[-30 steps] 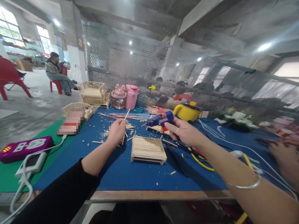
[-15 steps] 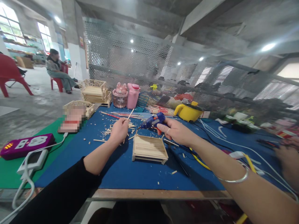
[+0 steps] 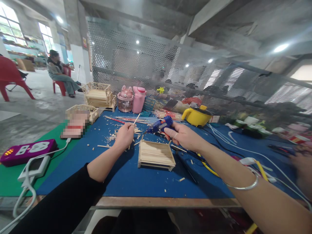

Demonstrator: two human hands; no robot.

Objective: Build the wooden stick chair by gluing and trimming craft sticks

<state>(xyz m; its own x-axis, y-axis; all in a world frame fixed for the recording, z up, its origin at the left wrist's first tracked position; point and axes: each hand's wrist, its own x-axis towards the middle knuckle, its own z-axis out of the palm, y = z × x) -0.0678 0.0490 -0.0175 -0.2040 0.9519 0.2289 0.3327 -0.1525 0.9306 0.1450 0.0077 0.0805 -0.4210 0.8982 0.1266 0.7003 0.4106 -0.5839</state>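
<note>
Between its closed fingers my left hand (image 3: pixel 124 136) pinches a thin wooden stick (image 3: pixel 137 119), whose tip points up and to the right. My right hand (image 3: pixel 181 136) is wrapped round a blue hot glue gun (image 3: pixel 161 125). The gun's nozzle points left, just above the back left corner of a small wooden stick frame (image 3: pixel 156 153). This frame has a slatted top and short posts, and it stands on the blue mat in front of both hands. Whether the nozzle touches the corner post, I cannot tell.
Cut stick pieces (image 3: pixel 114 132) litter the blue mat (image 3: pixel 126 182). Finished-looking stick frames (image 3: pixel 97 94) are stacked at the back left, beside a pink bottle (image 3: pixel 139 100). A yellow pot (image 3: pixel 197 117) and cables lie right. Another person's hand (image 3: pixel 302 162) is at the far right.
My hands, the stick and the glue gun stay almost in place. At the far right, the other person's hand has shifted slightly.
</note>
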